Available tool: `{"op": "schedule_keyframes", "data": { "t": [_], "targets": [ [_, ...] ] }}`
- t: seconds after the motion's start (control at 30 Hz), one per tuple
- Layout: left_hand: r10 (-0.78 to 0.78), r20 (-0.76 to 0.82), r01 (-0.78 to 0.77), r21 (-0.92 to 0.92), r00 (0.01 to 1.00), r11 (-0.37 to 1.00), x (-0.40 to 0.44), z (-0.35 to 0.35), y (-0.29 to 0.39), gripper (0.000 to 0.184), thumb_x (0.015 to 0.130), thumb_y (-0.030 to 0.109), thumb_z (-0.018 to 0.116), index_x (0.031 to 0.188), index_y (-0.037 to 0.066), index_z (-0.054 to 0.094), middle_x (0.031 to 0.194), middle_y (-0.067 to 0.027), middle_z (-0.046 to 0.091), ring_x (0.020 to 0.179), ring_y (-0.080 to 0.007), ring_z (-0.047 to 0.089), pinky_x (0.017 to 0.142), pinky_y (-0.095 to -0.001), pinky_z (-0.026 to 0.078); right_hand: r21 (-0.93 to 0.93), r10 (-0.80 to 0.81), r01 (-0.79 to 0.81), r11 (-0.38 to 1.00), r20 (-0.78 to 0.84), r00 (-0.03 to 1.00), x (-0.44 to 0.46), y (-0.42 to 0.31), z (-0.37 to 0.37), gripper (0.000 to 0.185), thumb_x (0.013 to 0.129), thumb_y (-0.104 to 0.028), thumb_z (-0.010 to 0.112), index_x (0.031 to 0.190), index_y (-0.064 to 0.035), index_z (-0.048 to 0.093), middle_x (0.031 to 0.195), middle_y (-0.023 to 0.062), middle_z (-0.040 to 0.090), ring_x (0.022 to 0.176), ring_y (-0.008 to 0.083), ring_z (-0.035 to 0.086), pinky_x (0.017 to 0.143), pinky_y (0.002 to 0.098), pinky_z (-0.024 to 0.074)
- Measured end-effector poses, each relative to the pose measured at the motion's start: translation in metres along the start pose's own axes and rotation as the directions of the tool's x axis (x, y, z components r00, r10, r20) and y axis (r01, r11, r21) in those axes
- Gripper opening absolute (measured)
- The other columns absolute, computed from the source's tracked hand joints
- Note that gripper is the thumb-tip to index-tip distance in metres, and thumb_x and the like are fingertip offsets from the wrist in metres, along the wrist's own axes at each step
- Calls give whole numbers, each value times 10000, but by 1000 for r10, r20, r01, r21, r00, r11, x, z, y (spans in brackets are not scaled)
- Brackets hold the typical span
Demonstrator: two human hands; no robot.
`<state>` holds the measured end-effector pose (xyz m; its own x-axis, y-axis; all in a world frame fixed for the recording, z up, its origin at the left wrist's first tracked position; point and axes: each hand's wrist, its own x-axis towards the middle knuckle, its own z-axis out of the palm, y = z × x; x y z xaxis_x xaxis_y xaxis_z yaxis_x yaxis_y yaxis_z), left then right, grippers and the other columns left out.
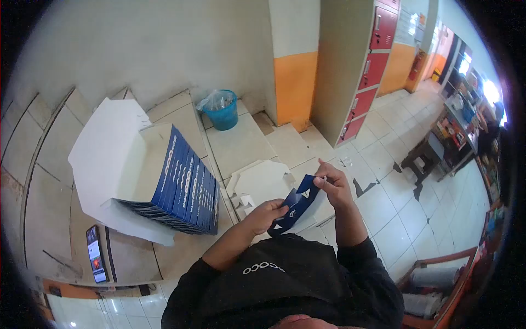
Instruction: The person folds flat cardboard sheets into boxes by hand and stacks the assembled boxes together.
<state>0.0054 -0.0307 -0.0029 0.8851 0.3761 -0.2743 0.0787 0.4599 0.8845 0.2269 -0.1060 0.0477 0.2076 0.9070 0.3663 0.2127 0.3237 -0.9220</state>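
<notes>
Close to my chest, a dark blue cardboard box piece (pixel 300 210) with white markings is held between both hands. My left hand (pixel 268 215) pinches its left end, thumb on top. At the upper right end, my right hand (pixel 335 185) grips the edge between thumb and fingers. The piece is bent, with a flap standing up between the hands. Just beyond my left hand lie white unfolded cardboard pieces (pixel 263 183) on the tiled step. To the left stands a tight stack of blue boxes (pixel 186 186) with white lettering, beside large white cardboard sheets (pixel 104 159).
A phone (pixel 96 254) with a lit screen lies at the lower left. Past the stack stands a blue bin (pixel 222 112) with a plastic liner. Red-doored lockers (pixel 368 71) rise ahead; a dark stool (pixel 424 156) and a cluttered table (pixel 463 123) are at right.
</notes>
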Motion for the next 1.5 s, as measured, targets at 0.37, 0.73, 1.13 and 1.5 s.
{"op": "schedule_keyframes", "data": {
  "t": [0.37,0.73,1.13,1.5],
  "targets": [
    [-127,-22,123,-129,992,984,-5,-6,-7,221,806,108,663,933,-64,609,831,-94,637,738,-172,609,710,-300,488,-333,-137,282,900,398,907,14,-52,20,66,696,-51,694,732,-43,640,670,54,502,721,226,512,940,430,348],
    [-65,-47,51,-260,997,964,-1,7,-8,247,822,147,650,925,-73,606,819,-80,633,745,-151,603,713,-277,481,-360,-157,207,910,163,974,4,-33,15,82,671,-8,684,711,-65,640,769,43,506,782,200,516,965,420,367],
    [495,-491,-311,410,716,857,10,-2,10,232,842,222,562,835,2,636,746,-52,611,683,-161,544,692,-304,432,-507,-169,113,854,-64,984,-10,-14,45,846,611,-300,787,1283,-9,362,1237,226,410,1166,391,383,1010,435,302],
    [620,-332,-562,261,711,785,38,25,29,230,815,15,590,1036,-45,572,991,-106,609,903,-172,573,836,-314,441,-107,391,-421,901,-224,893,-50,16,21,285,822,-75,566,1082,33,522,797,150,614,762,246,621,719,331,481]
  ]
}}
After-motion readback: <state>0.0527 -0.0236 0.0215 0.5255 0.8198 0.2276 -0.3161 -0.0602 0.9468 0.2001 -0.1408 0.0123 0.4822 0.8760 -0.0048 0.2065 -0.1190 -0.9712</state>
